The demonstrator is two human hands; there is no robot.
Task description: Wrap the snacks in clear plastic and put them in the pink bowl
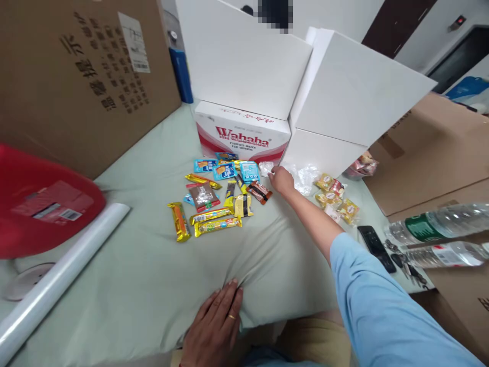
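Observation:
My right hand (282, 180) reaches far across the cloth-covered table, its fingers pinched at the edge of a small clear plastic packet (266, 168). Just right of that hand lies crumpled clear plastic (303, 178). To its left is a loose group of snacks: blue packets (224, 171), yellow-wrapped bars (217, 226), a brown packet (204, 197) and a brown-and-red packet (259, 192). My left hand (216, 323), with a ring on one finger, rests flat near the table's front edge, fingers stretched out and holding nothing.
A white Wahaha carton (244, 133) with raised flaps stands behind the snacks. Yellow snack packets (336, 196), a phone (376, 248), keys (408, 267) and plastic bottles (439, 224) lie right. Left are a brown box (76, 127), a red container (49, 204) and a white roll (69, 265).

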